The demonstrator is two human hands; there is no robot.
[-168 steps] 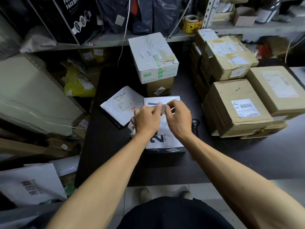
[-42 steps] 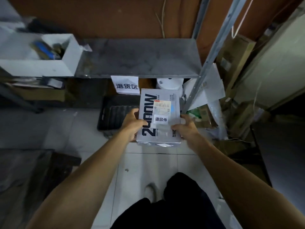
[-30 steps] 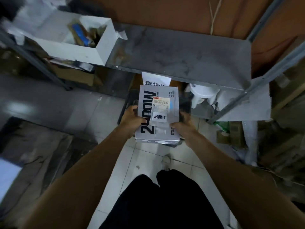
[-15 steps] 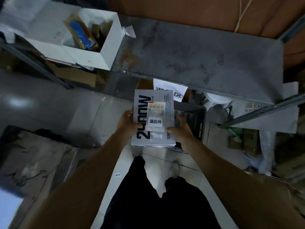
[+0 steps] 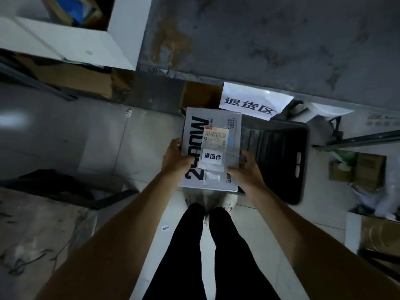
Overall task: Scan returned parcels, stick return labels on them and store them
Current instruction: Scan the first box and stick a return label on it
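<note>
I hold a grey-white parcel box (image 5: 231, 135) flat in front of me, above the floor. It carries a shipping label (image 5: 216, 137) and a small white return sticker (image 5: 212, 156) below it. My left hand (image 5: 176, 160) grips the box's left edge, thumb on top. My right hand (image 5: 244, 172) grips the near right corner. A black plastic crate (image 5: 281, 161) stands on the floor just right of the box, under a grey metal shelf (image 5: 270, 40). A white paper sign (image 5: 251, 102) hangs from the shelf edge above the crate.
A white open carton (image 5: 71, 42) with packets sits on the shelf at upper left. Cardboard boxes (image 5: 365, 172) and plastic bags crowd the floor at right. A dark mat (image 5: 65, 187) lies at left. My legs and shoes stand on pale tiles below the box.
I have stepped closer to the shelf and bent lower; the shelf, sign and crate now fill more of the view. The parcel stays held in both hands, now beside the crate.
</note>
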